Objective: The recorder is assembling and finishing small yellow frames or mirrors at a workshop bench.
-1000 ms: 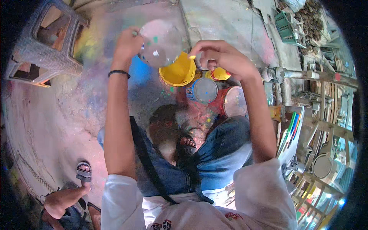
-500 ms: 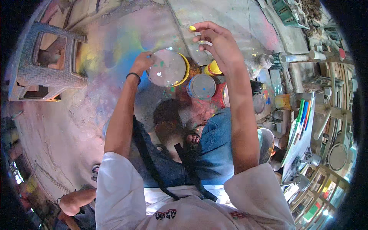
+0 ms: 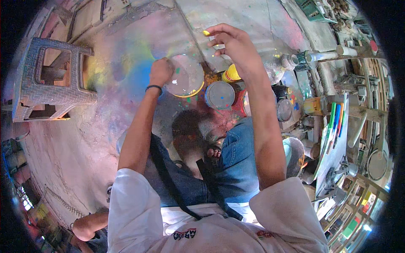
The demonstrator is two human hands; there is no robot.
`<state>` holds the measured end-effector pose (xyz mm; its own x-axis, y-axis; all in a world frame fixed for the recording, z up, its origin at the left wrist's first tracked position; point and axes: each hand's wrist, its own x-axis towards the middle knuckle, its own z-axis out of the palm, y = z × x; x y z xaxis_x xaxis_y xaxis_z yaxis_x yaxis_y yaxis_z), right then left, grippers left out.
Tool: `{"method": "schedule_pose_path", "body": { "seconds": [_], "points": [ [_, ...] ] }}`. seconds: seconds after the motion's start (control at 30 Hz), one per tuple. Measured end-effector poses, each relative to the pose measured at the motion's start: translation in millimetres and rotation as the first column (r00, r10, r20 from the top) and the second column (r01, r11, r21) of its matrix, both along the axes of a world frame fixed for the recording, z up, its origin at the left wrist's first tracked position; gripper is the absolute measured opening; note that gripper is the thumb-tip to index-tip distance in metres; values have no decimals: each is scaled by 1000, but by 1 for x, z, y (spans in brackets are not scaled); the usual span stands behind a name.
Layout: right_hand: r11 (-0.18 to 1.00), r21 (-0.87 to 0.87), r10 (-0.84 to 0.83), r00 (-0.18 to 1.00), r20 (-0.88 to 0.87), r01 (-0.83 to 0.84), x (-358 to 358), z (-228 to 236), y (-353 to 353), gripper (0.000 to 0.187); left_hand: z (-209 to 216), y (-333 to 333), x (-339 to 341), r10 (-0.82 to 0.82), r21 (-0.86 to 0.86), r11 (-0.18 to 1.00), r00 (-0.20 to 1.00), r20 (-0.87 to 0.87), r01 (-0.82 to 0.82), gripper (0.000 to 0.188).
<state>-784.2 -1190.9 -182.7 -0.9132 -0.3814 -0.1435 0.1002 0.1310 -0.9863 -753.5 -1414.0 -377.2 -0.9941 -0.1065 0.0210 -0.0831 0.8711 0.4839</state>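
- In the head view, your left hand (image 3: 162,71) is overlapping the left edge of the paint-spotted round lid (image 3: 189,76); I cannot tell whether its fingers are pinching it.
- The lid is covering the yellow bucket (image 3: 196,92), whose rim is showing at the lower right.
- Your right hand (image 3: 239,47) is hanging in the air, fingers bending loosely and spreading apart.
- The grey-lidded tub (image 3: 220,95) is standing between the yellow and red (image 3: 239,101) buckets.
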Motion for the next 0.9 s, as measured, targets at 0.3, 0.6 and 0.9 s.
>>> {"method": "schedule_pose_path", "body": {
  "seconds": [0.3,0.6,0.9],
  "points": [
    [999,46,-16,1000,4,16,1,6,0,25,-37,-5,-3,-70,-65,995,993,98,77,23],
    [1000,8,-21,1000,-11,21,6,11,2,24,-37,-14,-9,117,0,993,954,275,-121,38],
    [966,-228,-87,983,162,124,-1,10,10,21,22,48,19,-63,-63,994,920,386,94,114]
  ]
}}
